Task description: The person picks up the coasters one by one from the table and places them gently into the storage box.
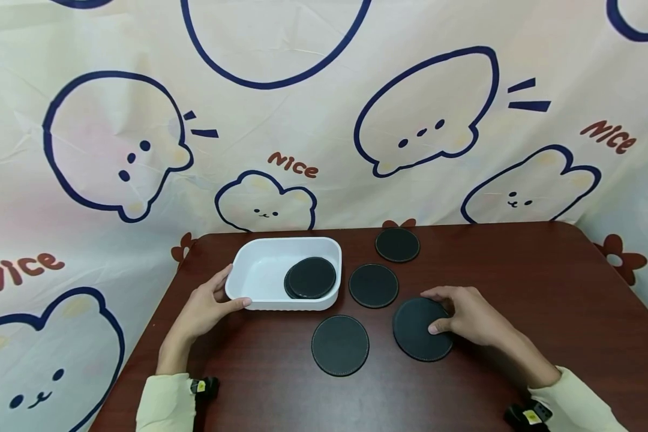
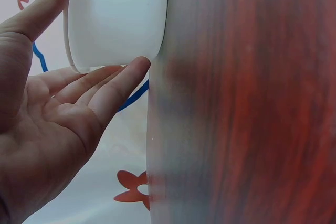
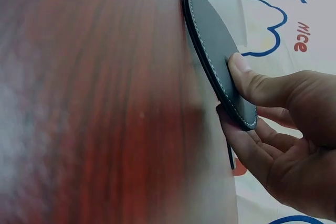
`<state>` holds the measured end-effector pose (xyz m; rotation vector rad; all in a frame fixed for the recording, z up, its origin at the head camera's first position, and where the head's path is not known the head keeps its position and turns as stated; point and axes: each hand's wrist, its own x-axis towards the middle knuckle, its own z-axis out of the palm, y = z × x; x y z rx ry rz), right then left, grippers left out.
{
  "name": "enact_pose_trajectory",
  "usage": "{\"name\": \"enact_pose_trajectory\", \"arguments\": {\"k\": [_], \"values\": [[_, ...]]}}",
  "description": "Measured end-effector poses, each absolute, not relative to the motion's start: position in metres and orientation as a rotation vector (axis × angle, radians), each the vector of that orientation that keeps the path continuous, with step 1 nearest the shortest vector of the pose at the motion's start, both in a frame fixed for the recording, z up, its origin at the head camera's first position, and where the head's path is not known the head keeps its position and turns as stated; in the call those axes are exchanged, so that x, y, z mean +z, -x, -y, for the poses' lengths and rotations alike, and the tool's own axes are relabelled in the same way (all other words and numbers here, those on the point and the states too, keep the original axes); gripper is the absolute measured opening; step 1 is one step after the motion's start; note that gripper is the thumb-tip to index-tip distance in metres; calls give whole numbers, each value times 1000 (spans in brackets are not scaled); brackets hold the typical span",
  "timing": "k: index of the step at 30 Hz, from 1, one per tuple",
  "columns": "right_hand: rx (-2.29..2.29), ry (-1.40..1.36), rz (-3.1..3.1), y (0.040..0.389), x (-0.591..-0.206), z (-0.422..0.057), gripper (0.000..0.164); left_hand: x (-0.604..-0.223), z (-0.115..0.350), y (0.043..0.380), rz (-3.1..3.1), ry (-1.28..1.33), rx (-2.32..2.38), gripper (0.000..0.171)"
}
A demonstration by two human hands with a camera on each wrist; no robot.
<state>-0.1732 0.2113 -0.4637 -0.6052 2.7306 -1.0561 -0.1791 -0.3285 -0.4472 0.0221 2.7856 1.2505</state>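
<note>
My left hand (image 1: 204, 307) grips the left end of a white plastic tub (image 1: 264, 305), thumb on the front rim and fingers round the end wall. In the left wrist view, the left hand (image 2: 63, 114) has its fingertips against the tub (image 2: 118, 19). Inside the tub at the right lie stacked round black coasters (image 1: 313, 278). My right hand (image 1: 472, 315) pinches a black coaster (image 1: 414, 330) at its right edge. The right wrist view shows the right thumb on top of this stitched coaster (image 3: 215, 51) and fingers beneath, the coaster tilted.
Three more round coasters lie on the dark wooden table (image 1: 237, 390): a front coaster (image 1: 340, 345), a middle coaster (image 1: 374, 286) right of the tub, and a back coaster (image 1: 397, 245). Behind the table hangs a cartoon-printed cloth (image 1: 324, 120).
</note>
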Motion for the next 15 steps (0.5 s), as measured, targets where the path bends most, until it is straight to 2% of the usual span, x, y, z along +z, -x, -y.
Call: {"name": "enact_pose_trajectory", "arguments": {"k": [15], "values": [[-1207,578,-2572,180,-454,-228,35,-447,329,180,-2795,-42,1251,108]]}}
